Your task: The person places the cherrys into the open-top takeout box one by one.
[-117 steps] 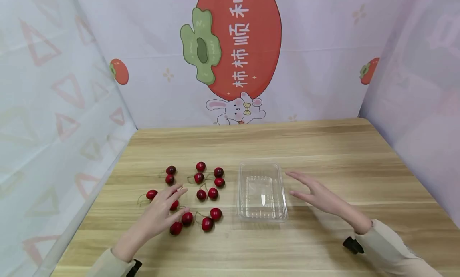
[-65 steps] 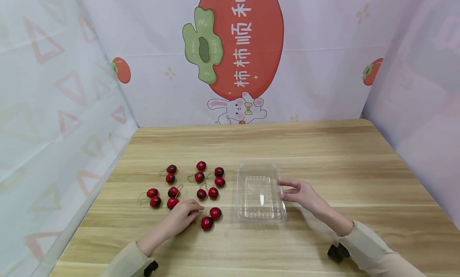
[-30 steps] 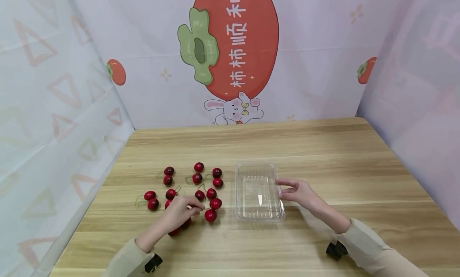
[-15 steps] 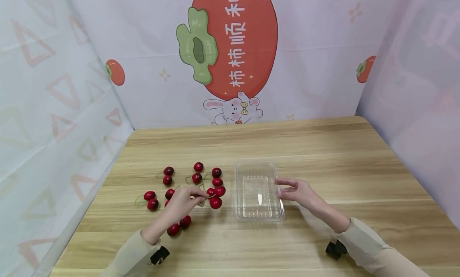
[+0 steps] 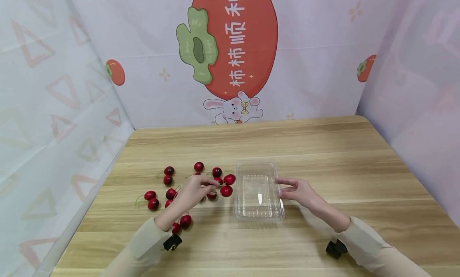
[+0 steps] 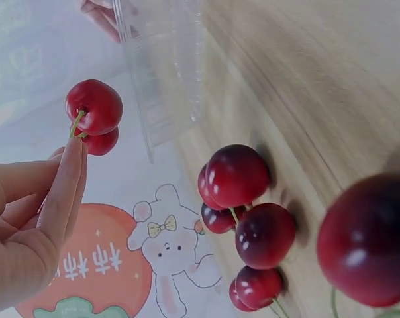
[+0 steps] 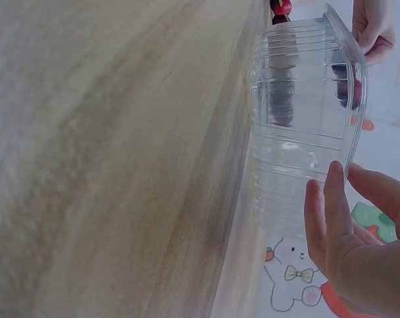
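Observation:
My left hand (image 5: 195, 191) pinches the thin green stems of a pair of red cherries (image 5: 227, 191) between thumb and fingertips. The pair hangs just left of the clear plastic container (image 5: 237, 207), above the table; the left wrist view shows these held cherries (image 6: 94, 106) up close. At the container's right side, my right hand (image 5: 298, 194) holds the rim; in the right wrist view the container rim (image 7: 359, 99) runs between the thumb and fingers of the right hand (image 7: 365, 245). Inside the container no cherries show.
Several more cherries (image 5: 153, 204) lie in stemmed pairs on the wooden table (image 5: 305, 145), left of the container and around my left forearm, which hides some. Printed cloth walls (image 5: 305, 69) stand at the back and both sides.
My left hand came down to the near cherries, took a pair by the stems, lifted it and carried it right and away towards the container. My right hand moved in to the container rim.

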A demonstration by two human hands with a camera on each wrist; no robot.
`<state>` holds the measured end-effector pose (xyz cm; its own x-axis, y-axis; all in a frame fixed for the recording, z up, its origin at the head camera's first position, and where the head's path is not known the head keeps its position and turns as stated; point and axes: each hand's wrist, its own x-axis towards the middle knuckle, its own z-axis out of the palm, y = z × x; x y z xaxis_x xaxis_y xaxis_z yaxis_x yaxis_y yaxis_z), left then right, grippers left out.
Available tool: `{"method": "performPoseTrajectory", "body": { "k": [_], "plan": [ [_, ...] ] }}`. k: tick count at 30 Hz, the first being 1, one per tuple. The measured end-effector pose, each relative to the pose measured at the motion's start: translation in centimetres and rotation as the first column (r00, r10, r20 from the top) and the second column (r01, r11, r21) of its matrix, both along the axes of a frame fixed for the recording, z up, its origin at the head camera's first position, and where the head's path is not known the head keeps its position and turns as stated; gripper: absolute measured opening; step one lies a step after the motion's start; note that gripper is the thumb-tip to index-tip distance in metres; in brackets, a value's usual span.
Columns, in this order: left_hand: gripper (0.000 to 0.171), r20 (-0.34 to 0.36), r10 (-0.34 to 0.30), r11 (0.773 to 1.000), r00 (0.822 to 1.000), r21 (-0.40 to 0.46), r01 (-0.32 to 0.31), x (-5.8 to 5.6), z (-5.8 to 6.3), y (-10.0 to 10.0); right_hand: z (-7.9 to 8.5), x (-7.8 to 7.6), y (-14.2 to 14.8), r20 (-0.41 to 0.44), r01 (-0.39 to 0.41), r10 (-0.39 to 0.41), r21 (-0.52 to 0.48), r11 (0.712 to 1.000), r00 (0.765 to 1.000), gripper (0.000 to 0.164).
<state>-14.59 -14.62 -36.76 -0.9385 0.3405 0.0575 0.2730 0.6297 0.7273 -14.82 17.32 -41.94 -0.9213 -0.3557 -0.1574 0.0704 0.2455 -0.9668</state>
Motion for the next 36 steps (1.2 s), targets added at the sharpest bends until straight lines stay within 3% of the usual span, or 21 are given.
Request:
{"method": "performPoseTrajectory", "body": {
  "k": [6, 13, 24, 36],
  "plan": [
    [0.012, 0.028, -0.037, 0.996, 0.999, 0.080, 0.035, -1.1, 0.1, 1.0, 0.2, 0.0, 0.0, 0.005, -0.002, 0.002, -0.006, 1.000, 1.000, 0.051],
    [0.012, 0.095, -0.031, 0.987, 0.995, 0.160, 0.016, -2.1, -0.1, 2.1, 0.2, 0.0, 0.0, 0.006, -0.002, 0.002, -0.003, 1.000, 1.000, 0.052],
    [0.011, 0.076, -0.012, 0.987, 0.997, 0.160, 0.000, -3.0, -0.5, 3.6, 0.4, 0.0, -0.2, -0.008, 0.000, 0.000, 0.007, 1.000, 1.000, 0.051],
    [0.011, 0.140, 0.028, 0.994, 0.990, 0.102, -0.042, -4.2, -1.4, 4.7, 0.3, -0.1, -0.4, 0.002, 0.006, -0.005, -0.011, 1.000, 1.000, 0.049]
  ]
}}
